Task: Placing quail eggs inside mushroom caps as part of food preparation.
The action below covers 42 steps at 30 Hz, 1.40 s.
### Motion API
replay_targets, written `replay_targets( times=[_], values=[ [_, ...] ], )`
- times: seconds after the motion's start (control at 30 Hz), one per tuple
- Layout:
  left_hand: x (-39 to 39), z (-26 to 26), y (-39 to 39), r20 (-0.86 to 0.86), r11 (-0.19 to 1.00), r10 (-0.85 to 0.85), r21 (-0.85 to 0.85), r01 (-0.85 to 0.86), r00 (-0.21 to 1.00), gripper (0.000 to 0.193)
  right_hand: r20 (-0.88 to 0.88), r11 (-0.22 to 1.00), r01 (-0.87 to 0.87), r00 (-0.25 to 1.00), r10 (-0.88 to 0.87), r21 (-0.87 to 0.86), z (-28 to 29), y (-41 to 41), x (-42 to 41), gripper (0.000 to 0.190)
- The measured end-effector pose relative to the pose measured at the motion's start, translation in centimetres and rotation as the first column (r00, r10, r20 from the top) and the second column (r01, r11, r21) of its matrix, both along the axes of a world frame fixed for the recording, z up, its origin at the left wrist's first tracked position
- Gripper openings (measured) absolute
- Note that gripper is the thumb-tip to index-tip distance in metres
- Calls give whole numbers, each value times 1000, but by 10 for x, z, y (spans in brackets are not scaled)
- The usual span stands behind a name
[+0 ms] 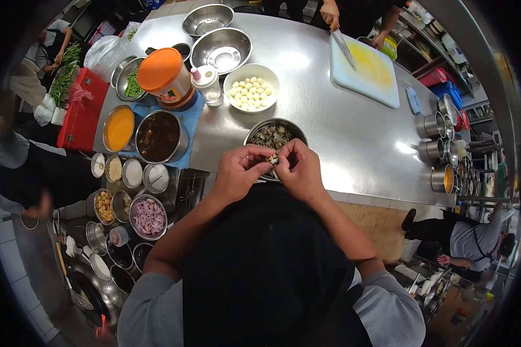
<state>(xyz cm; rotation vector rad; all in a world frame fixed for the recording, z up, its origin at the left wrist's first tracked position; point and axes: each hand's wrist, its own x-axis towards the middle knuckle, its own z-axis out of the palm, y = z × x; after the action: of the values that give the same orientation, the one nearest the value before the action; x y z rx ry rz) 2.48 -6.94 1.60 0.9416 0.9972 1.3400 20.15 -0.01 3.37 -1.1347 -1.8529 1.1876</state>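
Between my fingertips is a speckled quail egg [272, 159], its shell partly off so that a white patch shows. My left hand [242, 168] grips it from the left with thumb and index finger. The fingers of my right hand [300, 168] pinch at its right side, touching the shell. Right below both hands stands a steel bowl [304, 132] holding speckled eggshell pieces [271, 136]; my hands cover its near part. Farther out, a white bowl [274, 74] contains many pale peeled eggs [251, 93].
Steel bowls [221, 50], an orange-lidded tub [165, 76] and a plastic bottle [208, 86] stand left on the steel table [299, 93]. Across it, a person's hand [330, 14] holds a knife [344, 48] over a cutting board [364, 71]. Sliced onions [148, 217] and a flame [103, 327] are lower left.
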Motion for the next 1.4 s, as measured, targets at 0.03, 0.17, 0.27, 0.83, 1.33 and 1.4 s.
replay_targets(
  times=[0.03,0.17,0.27,0.83,1.33,1.4],
  values=[
    [0,1,1,-9,1000,-5,12,5,1000,29,3,1000,1,1000,-1,-5,-2,1,1,10],
    [-2,-1,2,92,1000,-27,1,27,995,29,-128,981,-27,992,2,-192,-5,1,4,8],
    [0,-7,4,182,998,35,43,-44,983,30,-231,972,-35,973,-20,-232,-8,1,5,8],
    [0,-7,4,112,992,76,96,-87,991,28,-459,905,-153,887,-52,-397,-3,4,9,17],
    [5,6,1,-226,927,216,352,-127,950,21,-280,980,-69,960,14,-188,7,6,3,4],
    [6,6,1,-199,931,207,341,-131,958,21,-244,983,-63,969,20,-171,7,8,3,4]
  ],
)
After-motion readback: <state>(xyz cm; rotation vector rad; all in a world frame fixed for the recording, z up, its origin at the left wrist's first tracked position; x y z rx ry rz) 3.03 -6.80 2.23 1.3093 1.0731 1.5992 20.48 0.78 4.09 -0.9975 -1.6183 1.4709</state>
